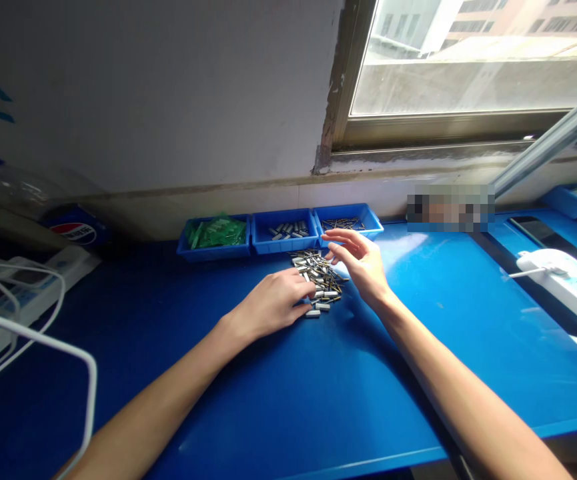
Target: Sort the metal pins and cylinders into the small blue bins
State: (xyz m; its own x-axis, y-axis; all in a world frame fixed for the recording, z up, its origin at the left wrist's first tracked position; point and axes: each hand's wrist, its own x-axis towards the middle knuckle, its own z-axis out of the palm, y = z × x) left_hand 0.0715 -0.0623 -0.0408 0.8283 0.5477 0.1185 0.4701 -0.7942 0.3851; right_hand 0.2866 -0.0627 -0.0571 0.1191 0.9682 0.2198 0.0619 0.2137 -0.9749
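Observation:
A pile of small metal parts, short silvery cylinders mixed with thin dark and brass-toned pins, lies on the blue tabletop. My left hand is at the pile's left edge, its fingers curled into the parts and its thumb close to the index finger. Whatever it grips is hidden. My right hand hovers at the pile's right side, fingers apart with nothing visible in them. Its fingertips are close to the front of the right blue bin, which holds thin pins. Silvery cylinders lie in the middle blue bin.
A left blue bin holds green plastic bags. Power strips stand at right and left, with a white cable looping across the left side. A bottle lies at back left; a dark phone-like slab rests at right.

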